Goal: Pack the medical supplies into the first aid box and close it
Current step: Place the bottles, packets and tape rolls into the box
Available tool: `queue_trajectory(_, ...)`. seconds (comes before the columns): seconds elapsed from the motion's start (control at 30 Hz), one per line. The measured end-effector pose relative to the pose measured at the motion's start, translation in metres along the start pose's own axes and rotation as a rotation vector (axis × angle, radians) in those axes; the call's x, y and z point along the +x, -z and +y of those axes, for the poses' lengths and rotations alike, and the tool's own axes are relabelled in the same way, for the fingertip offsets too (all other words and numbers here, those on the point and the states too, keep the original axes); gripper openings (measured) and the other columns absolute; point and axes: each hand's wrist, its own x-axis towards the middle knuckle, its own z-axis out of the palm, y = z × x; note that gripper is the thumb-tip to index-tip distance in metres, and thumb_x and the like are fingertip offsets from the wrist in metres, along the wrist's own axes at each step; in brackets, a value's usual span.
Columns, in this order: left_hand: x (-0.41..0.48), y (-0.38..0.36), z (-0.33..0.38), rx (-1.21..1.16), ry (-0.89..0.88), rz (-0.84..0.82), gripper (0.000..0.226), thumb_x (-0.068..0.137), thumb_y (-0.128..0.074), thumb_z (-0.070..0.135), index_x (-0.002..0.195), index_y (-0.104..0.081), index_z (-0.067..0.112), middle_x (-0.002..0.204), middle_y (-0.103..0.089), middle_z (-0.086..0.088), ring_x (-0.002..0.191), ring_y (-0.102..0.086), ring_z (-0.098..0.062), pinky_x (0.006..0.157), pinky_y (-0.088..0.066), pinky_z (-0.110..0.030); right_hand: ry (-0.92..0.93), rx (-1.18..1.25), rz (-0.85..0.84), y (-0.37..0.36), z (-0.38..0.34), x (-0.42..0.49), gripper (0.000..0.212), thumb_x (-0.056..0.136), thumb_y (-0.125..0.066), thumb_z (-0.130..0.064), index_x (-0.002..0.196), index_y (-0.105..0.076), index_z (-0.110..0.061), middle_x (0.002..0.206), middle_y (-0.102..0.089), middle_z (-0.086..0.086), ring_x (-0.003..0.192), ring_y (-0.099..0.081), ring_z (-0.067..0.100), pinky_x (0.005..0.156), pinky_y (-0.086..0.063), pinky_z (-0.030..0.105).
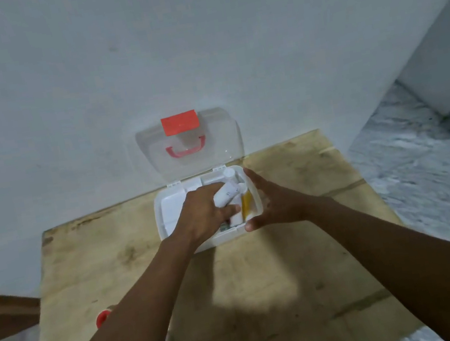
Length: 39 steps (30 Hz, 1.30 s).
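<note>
Rear blocked: lid (214, 148) upright against wall (58, 108). Left hand (204, 215) with white bottle (226, 192) fills middle of first aid box (162, 210); right hand (274, 203) grips right rim. Box left part reachable from above. Surface (249, 270) in front free between forearms; small red object (102, 318) at left edge.

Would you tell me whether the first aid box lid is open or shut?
Open: the clear lid stands raised behind the white box.

Worn, stained wooden table (264, 268) set against pale wall (82, 75). Speckled grey floor (445, 193) right of table. Brown wooden piece (1, 315) left of table. White unit (445, 68) beyond table's far right corner.
</note>
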Motion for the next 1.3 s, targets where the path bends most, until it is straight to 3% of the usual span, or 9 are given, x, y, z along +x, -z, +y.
queue_trajectory(0.07,0.001,-0.004,0.001,0.094,-0.039,-0.016,0.014,0.079,-0.073,0.03,0.075,-0.06,0.031,0.076,-0.064,0.015,0.075,-0.062,-0.01,0.063,-0.04,-0.018,0.0,-0.007,0.005,0.001,0.0,-0.001,0.116,0.071,-0.087,-0.023,0.151,-0.005,-0.037,0.143,-0.031,-0.017,0.13,-0.037,0.008,0.099,-0.039,0.023)
queue_trajectory(0.2,0.003,-0.01,0.006,0.254,-0.017,-0.044,0.012,0.077,-0.073,0.035,0.084,-0.066,0.029,0.091,-0.07,0.004,0.079,-0.063,-0.019,0.066,-0.047,-0.03,0.006,-0.033,0.008,0.001,-0.002,0.0,0.12,0.066,-0.09,-0.034,0.151,-0.005,-0.043,0.149,-0.033,-0.017,0.136,-0.039,0.011,0.109,-0.042,0.042)
queue_trajectory(0.4,0.007,-0.02,0.01,0.218,0.02,-0.146,0.009,0.084,-0.067,0.024,0.077,-0.064,0.02,0.081,-0.066,0.004,0.078,-0.062,-0.019,0.06,-0.04,-0.023,0.073,-0.01,-0.028,0.005,0.001,-0.001,0.113,0.07,-0.088,-0.015,0.147,-0.01,-0.041,0.136,-0.031,-0.04,0.125,-0.036,-0.021,0.101,-0.041,0.013)
queue_trajectory(0.57,0.001,-0.02,0.012,0.171,0.064,-0.127,0.011,0.087,-0.064,0.025,0.081,-0.069,0.017,0.087,-0.072,-0.002,0.079,-0.065,-0.022,0.076,-0.053,-0.038,0.134,0.005,-0.016,0.003,-0.002,0.003,0.115,0.066,-0.09,-0.016,0.15,-0.014,-0.031,0.145,-0.038,-0.013,0.135,-0.041,0.008,0.108,-0.044,0.045)
queue_trajectory(0.77,-0.009,-0.015,0.025,0.049,0.132,-0.042,0.027,0.092,-0.058,0.033,0.066,-0.053,0.03,0.075,-0.061,0.009,0.074,-0.059,-0.013,0.065,-0.039,-0.023,0.141,0.065,-0.026,0.002,0.003,0.005,0.111,0.067,-0.09,-0.017,0.149,-0.016,-0.028,0.148,-0.037,-0.008,0.135,-0.041,0.006,0.11,-0.043,0.038)
queue_trajectory(0.9,-0.018,-0.005,0.027,-0.135,0.128,0.101,0.021,0.099,-0.047,0.029,0.088,-0.063,0.02,0.09,-0.065,0.001,0.086,-0.06,-0.017,0.076,-0.045,-0.03,0.141,0.07,-0.017,0.003,0.008,0.005,0.106,0.069,-0.089,-0.014,0.141,-0.016,-0.039,0.142,-0.04,-0.013,0.125,-0.043,-0.011,0.1,-0.044,0.012)
queue_trajectory(1.03,-0.025,0.003,0.015,-0.152,0.098,0.231,0.027,0.089,-0.066,0.015,0.115,-0.066,0.019,0.106,-0.067,0.007,0.095,-0.061,-0.012,0.086,-0.051,-0.028,0.133,0.09,-0.02,0.003,0.009,0.004,0.11,0.066,-0.09,-0.021,0.142,-0.014,-0.046,0.146,-0.038,-0.01,0.132,-0.043,0.003,0.109,-0.044,0.031)
queue_trajectory(1.17,-0.03,0.007,0.012,-0.173,0.035,0.225,0.052,0.083,-0.075,0.013,0.127,-0.052,0.029,0.1,-0.067,0.013,0.092,-0.065,-0.007,0.079,-0.05,-0.016,0.13,0.093,-0.036,0.003,0.01,0.006,0.107,0.068,-0.089,-0.017,0.139,-0.016,-0.05,0.141,-0.04,-0.019,0.125,-0.042,-0.013,0.102,-0.044,0.015)
queue_trajectory(1.3,-0.032,-0.001,0.009,-0.001,-0.005,0.124,0.053,0.085,-0.075,0.014,0.129,-0.05,0.026,0.105,-0.066,0.008,0.091,-0.065,-0.012,0.086,-0.054,-0.027,0.112,0.092,-0.044,0.005,0.01,0.006,0.108,0.069,-0.089,-0.019,0.138,-0.013,-0.051,0.137,-0.039,-0.027,0.121,-0.042,-0.019,0.093,-0.045,0.007)
